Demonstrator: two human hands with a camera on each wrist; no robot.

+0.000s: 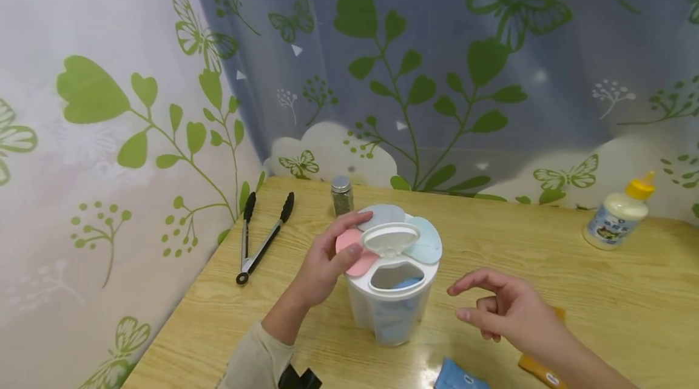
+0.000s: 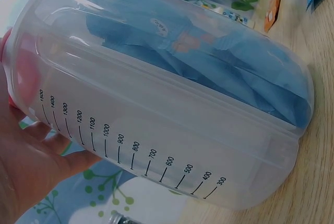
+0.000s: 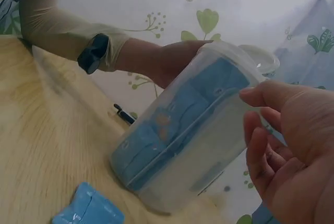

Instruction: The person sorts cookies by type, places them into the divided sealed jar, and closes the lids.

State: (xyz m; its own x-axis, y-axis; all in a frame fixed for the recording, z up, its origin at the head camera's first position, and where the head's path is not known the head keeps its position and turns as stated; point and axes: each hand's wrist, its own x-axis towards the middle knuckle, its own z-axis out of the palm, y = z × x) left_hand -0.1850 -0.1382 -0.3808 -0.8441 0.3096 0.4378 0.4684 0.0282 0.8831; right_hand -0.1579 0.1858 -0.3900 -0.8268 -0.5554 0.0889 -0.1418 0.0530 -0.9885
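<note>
A clear plastic storage container (image 1: 360,301) with compartments stands on the table, its white top carrying pink, grey and pale blue flaps. The front flap (image 1: 390,240) is raised, and blue packets (image 2: 182,51) fill the compartment under it. My left hand (image 1: 327,261) holds the container at its upper left, thumb over the pink flap (image 1: 355,261) and a finger reaching the grey flap. To the right of the container, my right hand (image 1: 508,310) hovers with loosely bent fingers and nothing in them. A blue packet (image 1: 460,375) lies near the front edge of the view.
An orange packet (image 1: 540,371) lies partly behind the right forearm. Black-tipped tongs (image 1: 262,249) lie spread at the left. Behind the container stands a spice jar (image 1: 342,198). A yellow-capped bottle (image 1: 614,219) is at the far right. Leaf-patterned curtains (image 1: 415,73) border the table.
</note>
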